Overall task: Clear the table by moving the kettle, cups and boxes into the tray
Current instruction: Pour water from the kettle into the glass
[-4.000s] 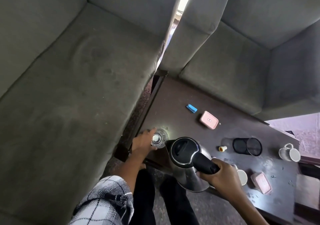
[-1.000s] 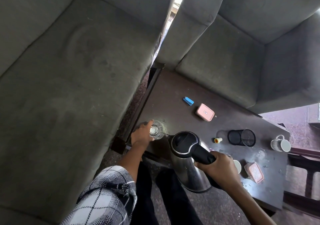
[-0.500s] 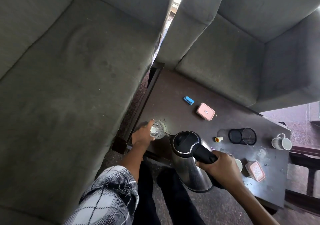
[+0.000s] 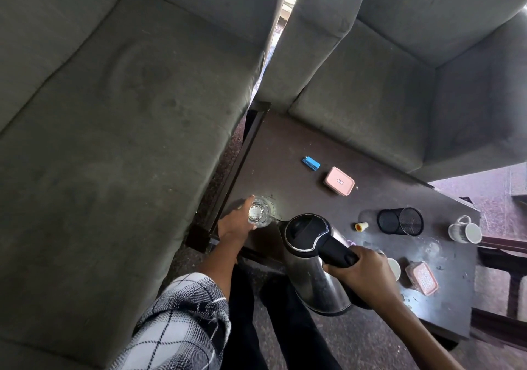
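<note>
Nothing in tray yet; no tray in view. Right hand (image 4: 368, 277) fingers wrapped round handle of steel kettle (image 4: 310, 258), lower centre, tilted toward glass (image 4: 260, 211). Left hand (image 4: 235, 222) fingers curled round glass. Two pink boxes (image 4: 338, 181) (image 4: 421, 277), white mug (image 4: 464, 230), small cup (image 4: 394, 267) remain on table (image 4: 285, 147).

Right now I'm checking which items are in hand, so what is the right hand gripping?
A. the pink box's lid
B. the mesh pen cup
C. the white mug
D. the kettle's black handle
D: the right hand is closed around the black handle of the kettle, which tilts its spout toward the glass that the left hand steadies.
</note>
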Available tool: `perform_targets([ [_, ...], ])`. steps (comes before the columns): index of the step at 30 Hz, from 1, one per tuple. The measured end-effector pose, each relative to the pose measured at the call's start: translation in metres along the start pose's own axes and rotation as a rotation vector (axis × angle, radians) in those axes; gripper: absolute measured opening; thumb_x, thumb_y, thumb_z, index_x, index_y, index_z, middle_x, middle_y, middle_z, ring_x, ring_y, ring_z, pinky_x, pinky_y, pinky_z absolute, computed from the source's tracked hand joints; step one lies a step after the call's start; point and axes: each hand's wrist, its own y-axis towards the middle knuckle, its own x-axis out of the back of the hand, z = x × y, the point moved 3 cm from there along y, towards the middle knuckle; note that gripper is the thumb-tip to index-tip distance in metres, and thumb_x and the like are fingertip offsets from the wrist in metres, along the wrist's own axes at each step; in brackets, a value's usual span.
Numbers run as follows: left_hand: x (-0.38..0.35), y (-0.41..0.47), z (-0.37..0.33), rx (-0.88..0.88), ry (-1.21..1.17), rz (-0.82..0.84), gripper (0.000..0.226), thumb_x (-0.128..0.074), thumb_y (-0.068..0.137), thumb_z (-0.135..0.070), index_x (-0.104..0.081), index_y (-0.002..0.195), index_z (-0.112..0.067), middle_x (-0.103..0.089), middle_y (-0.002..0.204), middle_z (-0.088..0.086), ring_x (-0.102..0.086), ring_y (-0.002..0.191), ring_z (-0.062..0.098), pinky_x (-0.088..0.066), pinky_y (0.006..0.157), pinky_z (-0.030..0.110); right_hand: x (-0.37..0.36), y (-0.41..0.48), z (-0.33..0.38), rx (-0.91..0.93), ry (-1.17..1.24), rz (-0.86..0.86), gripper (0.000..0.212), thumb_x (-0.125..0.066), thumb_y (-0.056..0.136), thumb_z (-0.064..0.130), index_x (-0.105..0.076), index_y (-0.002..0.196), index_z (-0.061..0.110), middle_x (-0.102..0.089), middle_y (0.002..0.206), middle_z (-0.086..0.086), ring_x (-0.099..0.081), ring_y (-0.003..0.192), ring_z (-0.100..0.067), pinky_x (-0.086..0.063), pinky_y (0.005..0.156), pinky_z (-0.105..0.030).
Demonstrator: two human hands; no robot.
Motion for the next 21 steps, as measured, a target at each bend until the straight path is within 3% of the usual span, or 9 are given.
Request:
perform_targets([
  [7,0.0001,-0.0021,0.0000,-0.003,0.014,-0.001,0.079,-0.065,0.086,-0.028,-0.014,0.146,-0.039,-0.064,0.121,0.009,-0.062,0.108,0.027,-0.048,0.084,0.036,-0.0006,-0.0011,-0.0012,-0.002,0.003,-0.012,0.034,-0.079,0.059,0.044,-0.064,0.071,0.017,-0.061,0.063,-0.005,-0.060,0.065,-0.024,-0.035,0.049,-0.025],
  [12,0.0002,-0.0025,-0.0002,0.001,0.011,0.000,0.080,-0.065,0.085,-0.029,-0.013,0.146,-0.039,-0.064,0.121,0.009,-0.062,0.109,0.027,-0.047,0.084,0.035,0.0003,-0.0025,-0.0020,-0.001,0.007,-0.029,0.033,-0.080,0.059,0.043,-0.056,0.064,0.020,-0.062,0.063,-0.007,-0.061,0.066,-0.025,-0.036,0.052,-0.029],
  [21,-0.0009,-0.0044,0.0008,0.010,0.000,0.004,0.079,-0.063,0.087,-0.027,-0.011,0.146,-0.040,-0.063,0.122,0.010,-0.061,0.109,0.027,-0.047,0.084,0.036,0.0041,-0.0050,-0.0017,0.009,-0.012,-0.034,0.035,-0.079,0.061,0.043,-0.067,0.073,0.012,-0.065,0.066,-0.007,-0.061,0.067,-0.022,-0.034,0.052,-0.017],
])
